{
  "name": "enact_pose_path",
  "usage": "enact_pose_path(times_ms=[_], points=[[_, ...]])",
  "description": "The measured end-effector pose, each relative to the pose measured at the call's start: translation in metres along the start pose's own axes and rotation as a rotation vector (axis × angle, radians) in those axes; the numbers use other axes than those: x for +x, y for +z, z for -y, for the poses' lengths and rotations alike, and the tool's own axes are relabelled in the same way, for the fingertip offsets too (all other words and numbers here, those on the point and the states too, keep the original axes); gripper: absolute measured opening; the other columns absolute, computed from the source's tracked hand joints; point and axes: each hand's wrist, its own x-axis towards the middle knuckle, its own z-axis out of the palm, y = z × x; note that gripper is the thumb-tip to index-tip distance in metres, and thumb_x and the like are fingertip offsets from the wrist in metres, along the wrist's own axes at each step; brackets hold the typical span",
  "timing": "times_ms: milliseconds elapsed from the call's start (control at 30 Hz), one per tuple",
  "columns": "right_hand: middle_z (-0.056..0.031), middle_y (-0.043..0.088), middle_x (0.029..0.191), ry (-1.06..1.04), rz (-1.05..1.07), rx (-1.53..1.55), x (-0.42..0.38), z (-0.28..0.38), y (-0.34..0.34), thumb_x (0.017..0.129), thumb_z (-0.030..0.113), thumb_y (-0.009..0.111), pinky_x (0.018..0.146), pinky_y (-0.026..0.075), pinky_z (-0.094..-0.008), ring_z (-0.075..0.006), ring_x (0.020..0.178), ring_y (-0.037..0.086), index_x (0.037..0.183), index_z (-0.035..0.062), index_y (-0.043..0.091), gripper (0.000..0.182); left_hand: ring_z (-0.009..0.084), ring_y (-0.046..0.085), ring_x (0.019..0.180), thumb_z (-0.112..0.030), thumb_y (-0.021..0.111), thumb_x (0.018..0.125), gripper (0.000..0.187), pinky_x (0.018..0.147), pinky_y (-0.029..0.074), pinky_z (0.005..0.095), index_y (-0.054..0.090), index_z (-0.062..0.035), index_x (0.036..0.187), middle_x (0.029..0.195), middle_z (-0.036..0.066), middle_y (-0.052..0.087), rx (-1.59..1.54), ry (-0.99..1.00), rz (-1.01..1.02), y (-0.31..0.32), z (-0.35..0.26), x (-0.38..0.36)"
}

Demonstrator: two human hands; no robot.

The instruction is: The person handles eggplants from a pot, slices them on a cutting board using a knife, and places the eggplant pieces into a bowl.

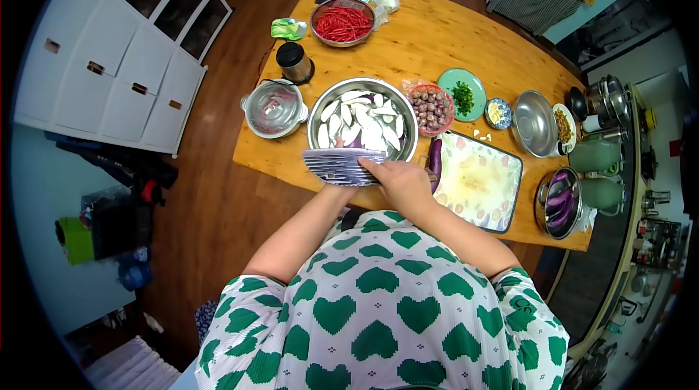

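Note:
My right hand (405,185) is closed on a broad cleaver (338,166), its wide, shiny blade reaching left over the near rim of a large steel bowl (313,124). Behind that blade is my left hand; its wrist shows, but the fingers are hidden. White pieces of cut eggplant (351,133), some with purple skin, lie in the bowl. A whole purple eggplant (435,161) rests along the left edge of a patterned cutting board (477,186), just right of my right hand.
Beyond the bowl are a red basket of shallots (431,108), chopped greens on a green plate (473,88) and a colander of red chilies (342,24). A glass bowl (273,110) and blender (293,62) stand left. Right are a steel bowl (535,124) and a pot of eggplants (559,204).

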Motion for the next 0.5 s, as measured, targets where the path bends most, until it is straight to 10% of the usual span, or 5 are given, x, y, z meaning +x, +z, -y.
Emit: enact_pose_path(times_ms=[300, 333, 433, 500], points=[[-0.0021, 0.061, 0.075, -0.041, 0.028, -0.159, -0.004, -0.025, 0.01, 0.085, 0.01, 0.064, 0.061, 0.053, -0.0393, -0.0238, 0.068, 0.066, 0.136, 0.025, 0.069, 0.054, 0.0331, 0.06, 0.133, -0.049, 0.039, 0.11, 0.055, 0.114, 0.049, 0.0483, 0.052, -0.0109, 0.149, 0.148, 0.016, 0.06, 0.08, 0.136, -0.158, 0.012, -0.002, -0.011], [-0.0037, 0.065, 0.077, 0.029, 0.039, -0.168, -0.001, -0.037, 0.018, 0.087, 0.01, 0.064, 0.062, 0.054, -0.0398, -0.0246, 0.069, 0.068, 0.135, 0.0258, 0.07, 0.051, 0.0263, 0.072, 0.098, -0.041, 0.036, 0.113, 0.044, 0.084, 0.06, 0.0376, 0.058, -0.0095, 0.133, 0.119, 0.013, 0.071, 0.199, 0.272, -0.246, 0.012, 0.002, -0.008], [-0.0096, 0.077, 0.091, 0.266, 0.05, -0.035, 0.0, -0.069, 0.018, 0.088, 0.015, 0.071, 0.071, 0.058, -0.0436, -0.0292, 0.084, 0.074, 0.124, 0.0185, 0.077, 0.037, 0.0127, 0.038, 0.051, -0.038, 0.033, 0.115, 0.036, 0.049, 0.03, 0.0288, 0.055, -0.0091, 0.109, 0.07, 0.005, 0.053, 0.168, 0.189, -0.27, 0.006, -0.001, -0.017], [-0.0133, 0.077, 0.093, 0.419, 0.16, 0.048, 0.005, -0.076, 0.016, 0.09, 0.018, 0.072, 0.074, 0.058, -0.0438, -0.0318, 0.087, 0.074, 0.122, 0.0143, 0.077, 0.033, 0.0113, 0.045, 0.059, -0.044, 0.032, 0.116, 0.039, 0.052, 0.036, 0.0275, 0.052, -0.0104, 0.118, 0.083, 0.006, 0.058, 0.238, 0.172, -0.176, -0.013, -0.01, -0.015]])
